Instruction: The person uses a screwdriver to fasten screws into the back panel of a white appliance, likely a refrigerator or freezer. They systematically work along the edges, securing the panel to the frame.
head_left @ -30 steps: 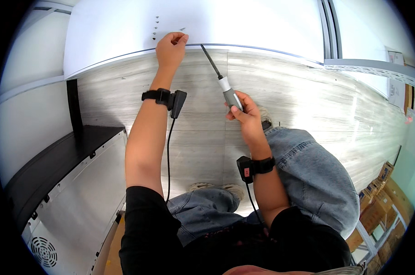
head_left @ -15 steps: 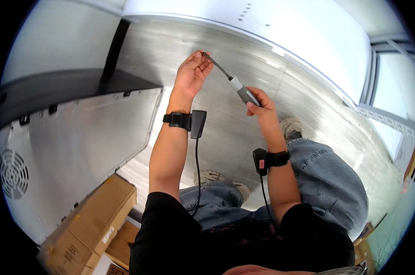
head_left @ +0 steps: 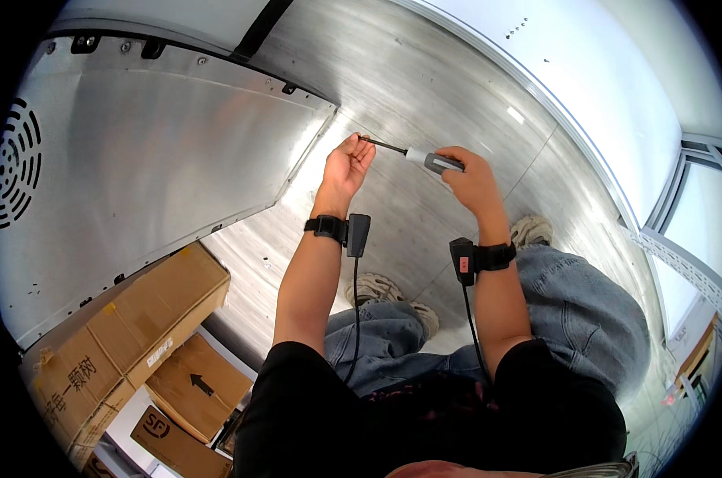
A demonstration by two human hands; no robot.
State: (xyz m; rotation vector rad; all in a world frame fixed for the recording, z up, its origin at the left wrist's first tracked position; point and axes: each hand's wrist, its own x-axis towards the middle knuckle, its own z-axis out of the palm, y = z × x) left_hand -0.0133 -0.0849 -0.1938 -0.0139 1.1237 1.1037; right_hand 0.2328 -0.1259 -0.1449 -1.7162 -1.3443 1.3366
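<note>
Between my two hands a screwdriver [head_left: 435,161] with a grey and black handle lies nearly level in the air above the floor. My right hand [head_left: 471,177] is wrapped round its handle. With thumb and fingertips my left hand [head_left: 350,165] pinches the tip end of the dark shaft, palm turned up. Whether a small screw sits at the tip is hidden by the fingers. To the left of my left hand stands a large metal panel [head_left: 178,135], apart from the screwdriver. Each wrist wears a black strap with a box and cable.
Cardboard boxes [head_left: 130,319] are stacked at the lower left, beside the metal panel with its round vent [head_left: 17,163]. A long white cabinet-like surface [head_left: 584,88] runs along the upper right. Grey wood-look floor [head_left: 432,88] lies between. My shoes [head_left: 373,288] stand below my hands.
The view has turned left, showing more of the metal panel and boxes. The screwdriver has swung from a steep slant to nearly level, still held by both hands.
</note>
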